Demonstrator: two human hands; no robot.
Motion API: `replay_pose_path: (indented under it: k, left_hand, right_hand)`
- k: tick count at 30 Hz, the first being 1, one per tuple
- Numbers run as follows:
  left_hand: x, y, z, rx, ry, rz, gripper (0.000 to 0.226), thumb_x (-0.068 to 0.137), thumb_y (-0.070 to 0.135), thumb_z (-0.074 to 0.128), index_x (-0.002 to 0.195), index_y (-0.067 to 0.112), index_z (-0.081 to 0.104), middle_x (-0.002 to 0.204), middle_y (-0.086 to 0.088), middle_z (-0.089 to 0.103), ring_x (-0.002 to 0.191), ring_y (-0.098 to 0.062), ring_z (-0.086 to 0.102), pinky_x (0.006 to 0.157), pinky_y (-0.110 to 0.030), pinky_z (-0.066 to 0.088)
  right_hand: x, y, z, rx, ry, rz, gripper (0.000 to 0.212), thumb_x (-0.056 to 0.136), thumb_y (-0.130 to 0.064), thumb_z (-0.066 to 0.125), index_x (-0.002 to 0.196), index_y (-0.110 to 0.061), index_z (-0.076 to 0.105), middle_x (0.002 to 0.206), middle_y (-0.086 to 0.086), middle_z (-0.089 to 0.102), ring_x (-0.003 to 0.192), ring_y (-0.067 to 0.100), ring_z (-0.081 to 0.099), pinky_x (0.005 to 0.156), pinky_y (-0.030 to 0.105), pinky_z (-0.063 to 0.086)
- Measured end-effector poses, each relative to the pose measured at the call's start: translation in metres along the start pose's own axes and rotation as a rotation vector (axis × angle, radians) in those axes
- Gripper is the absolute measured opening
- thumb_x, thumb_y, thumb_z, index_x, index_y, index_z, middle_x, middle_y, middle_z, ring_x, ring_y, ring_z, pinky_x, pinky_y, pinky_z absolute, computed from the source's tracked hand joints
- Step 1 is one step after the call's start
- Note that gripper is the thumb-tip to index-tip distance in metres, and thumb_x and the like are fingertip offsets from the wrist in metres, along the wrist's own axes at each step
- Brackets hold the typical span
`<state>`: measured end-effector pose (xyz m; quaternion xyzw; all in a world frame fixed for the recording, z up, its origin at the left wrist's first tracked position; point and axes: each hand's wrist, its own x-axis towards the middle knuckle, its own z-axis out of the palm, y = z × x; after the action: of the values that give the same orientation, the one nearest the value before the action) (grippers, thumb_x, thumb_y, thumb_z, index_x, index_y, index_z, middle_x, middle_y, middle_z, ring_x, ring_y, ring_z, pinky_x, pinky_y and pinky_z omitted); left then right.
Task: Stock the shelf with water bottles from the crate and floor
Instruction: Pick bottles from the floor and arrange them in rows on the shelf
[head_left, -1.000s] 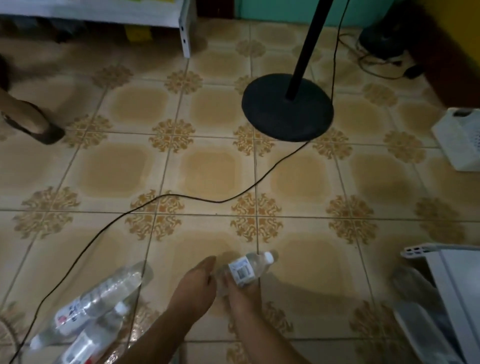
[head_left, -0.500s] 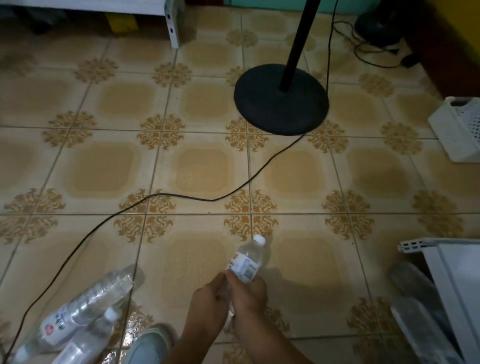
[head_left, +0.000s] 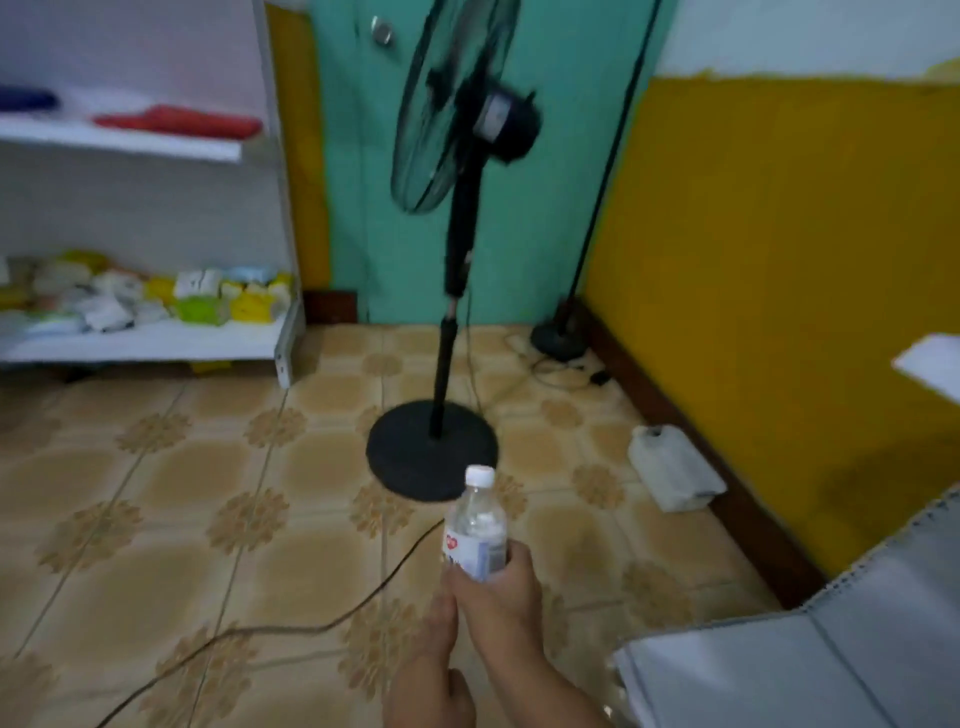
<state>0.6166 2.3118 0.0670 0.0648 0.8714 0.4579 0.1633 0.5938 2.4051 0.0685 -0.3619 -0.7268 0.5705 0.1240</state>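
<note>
- A right hand (head_left: 498, 587) is gripping a water bottle (head_left: 477, 525) upright, fingers curling round its lower half, above the tiled floor (head_left: 171, 519).
- A left hand (head_left: 434, 670) is touching the bottle's base; whether its fingers are gripping, I cannot tell.
- A standing fan (head_left: 457, 156) is rising just behind.
- A white shelf (head_left: 156, 340) is sitting far left.

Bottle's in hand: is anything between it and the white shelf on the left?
Mostly open floor. The right hand holds the bottle upright; the shelf is ahead-left. A cable lies across the tiles between them, and the fan base sits just ahead.
</note>
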Motion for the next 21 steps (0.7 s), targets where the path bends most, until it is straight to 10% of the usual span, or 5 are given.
replay_pose_path:
  k: [4, 13, 17, 21]
  left_hand:
    - [-0.055, 0.112, -0.004, -0.087, 0.072, 0.322, 0.085, 0.082, -0.006, 0.044, 0.146, 0.041, 0.014, 0.148, 0.005, 0.04, 0.119, -0.011, 0.053, 0.084, -0.008, 0.039]
    - [-0.186, 0.308, 0.01, -0.327, 0.078, 0.85, 0.082, 0.081, -0.017, 0.043, 0.144, 0.032, 0.024, 0.152, 0.015, 0.026, 0.138, -0.002, 0.031, 0.109, -0.023, 0.034]
    - [-0.255, 0.366, 0.039, -0.401, -0.056, 0.947, 0.078, 0.083, -0.019, 0.041, 0.147, 0.024, 0.024, 0.143, 0.022, 0.033, 0.096, 0.037, 0.037, 0.076, 0.005, 0.036]
    - [-0.314, 0.395, 0.072, -0.361, -0.165, 1.056, 0.083, 0.085, -0.012, 0.04, 0.146, 0.038, 0.013, 0.152, 0.018, 0.019, 0.092, 0.007, 0.059, 0.062, -0.006, 0.038]
  right_hand:
    - [-0.031, -0.104, -0.104, 0.057, 0.085, -0.241, 0.042, 0.072, -0.034, 0.081, 0.102, -0.026, 0.053, 0.091, -0.012, 0.063, 0.078, 0.0, 0.062, 0.056, 0.013, 0.044]
    - [-0.134, -0.232, -0.327, 0.138, 0.406, -0.503, 0.043, 0.072, -0.039, 0.081, 0.104, -0.025, 0.056, 0.098, -0.01, 0.065, 0.086, 0.009, 0.064, 0.072, 0.027, 0.054]
    - [-0.186, -0.239, -0.418, 0.173, 0.532, -0.556, 0.041, 0.073, -0.037, 0.08, 0.104, -0.025, 0.057, 0.096, -0.01, 0.067, 0.085, 0.008, 0.067, 0.072, 0.027, 0.056]
    - [-0.234, -0.229, -0.491, 0.198, 0.65, -0.571, 0.033, 0.074, -0.031, 0.081, 0.099, -0.025, 0.06, 0.093, -0.009, 0.069, 0.079, 0.002, 0.066, 0.066, 0.019, 0.052]
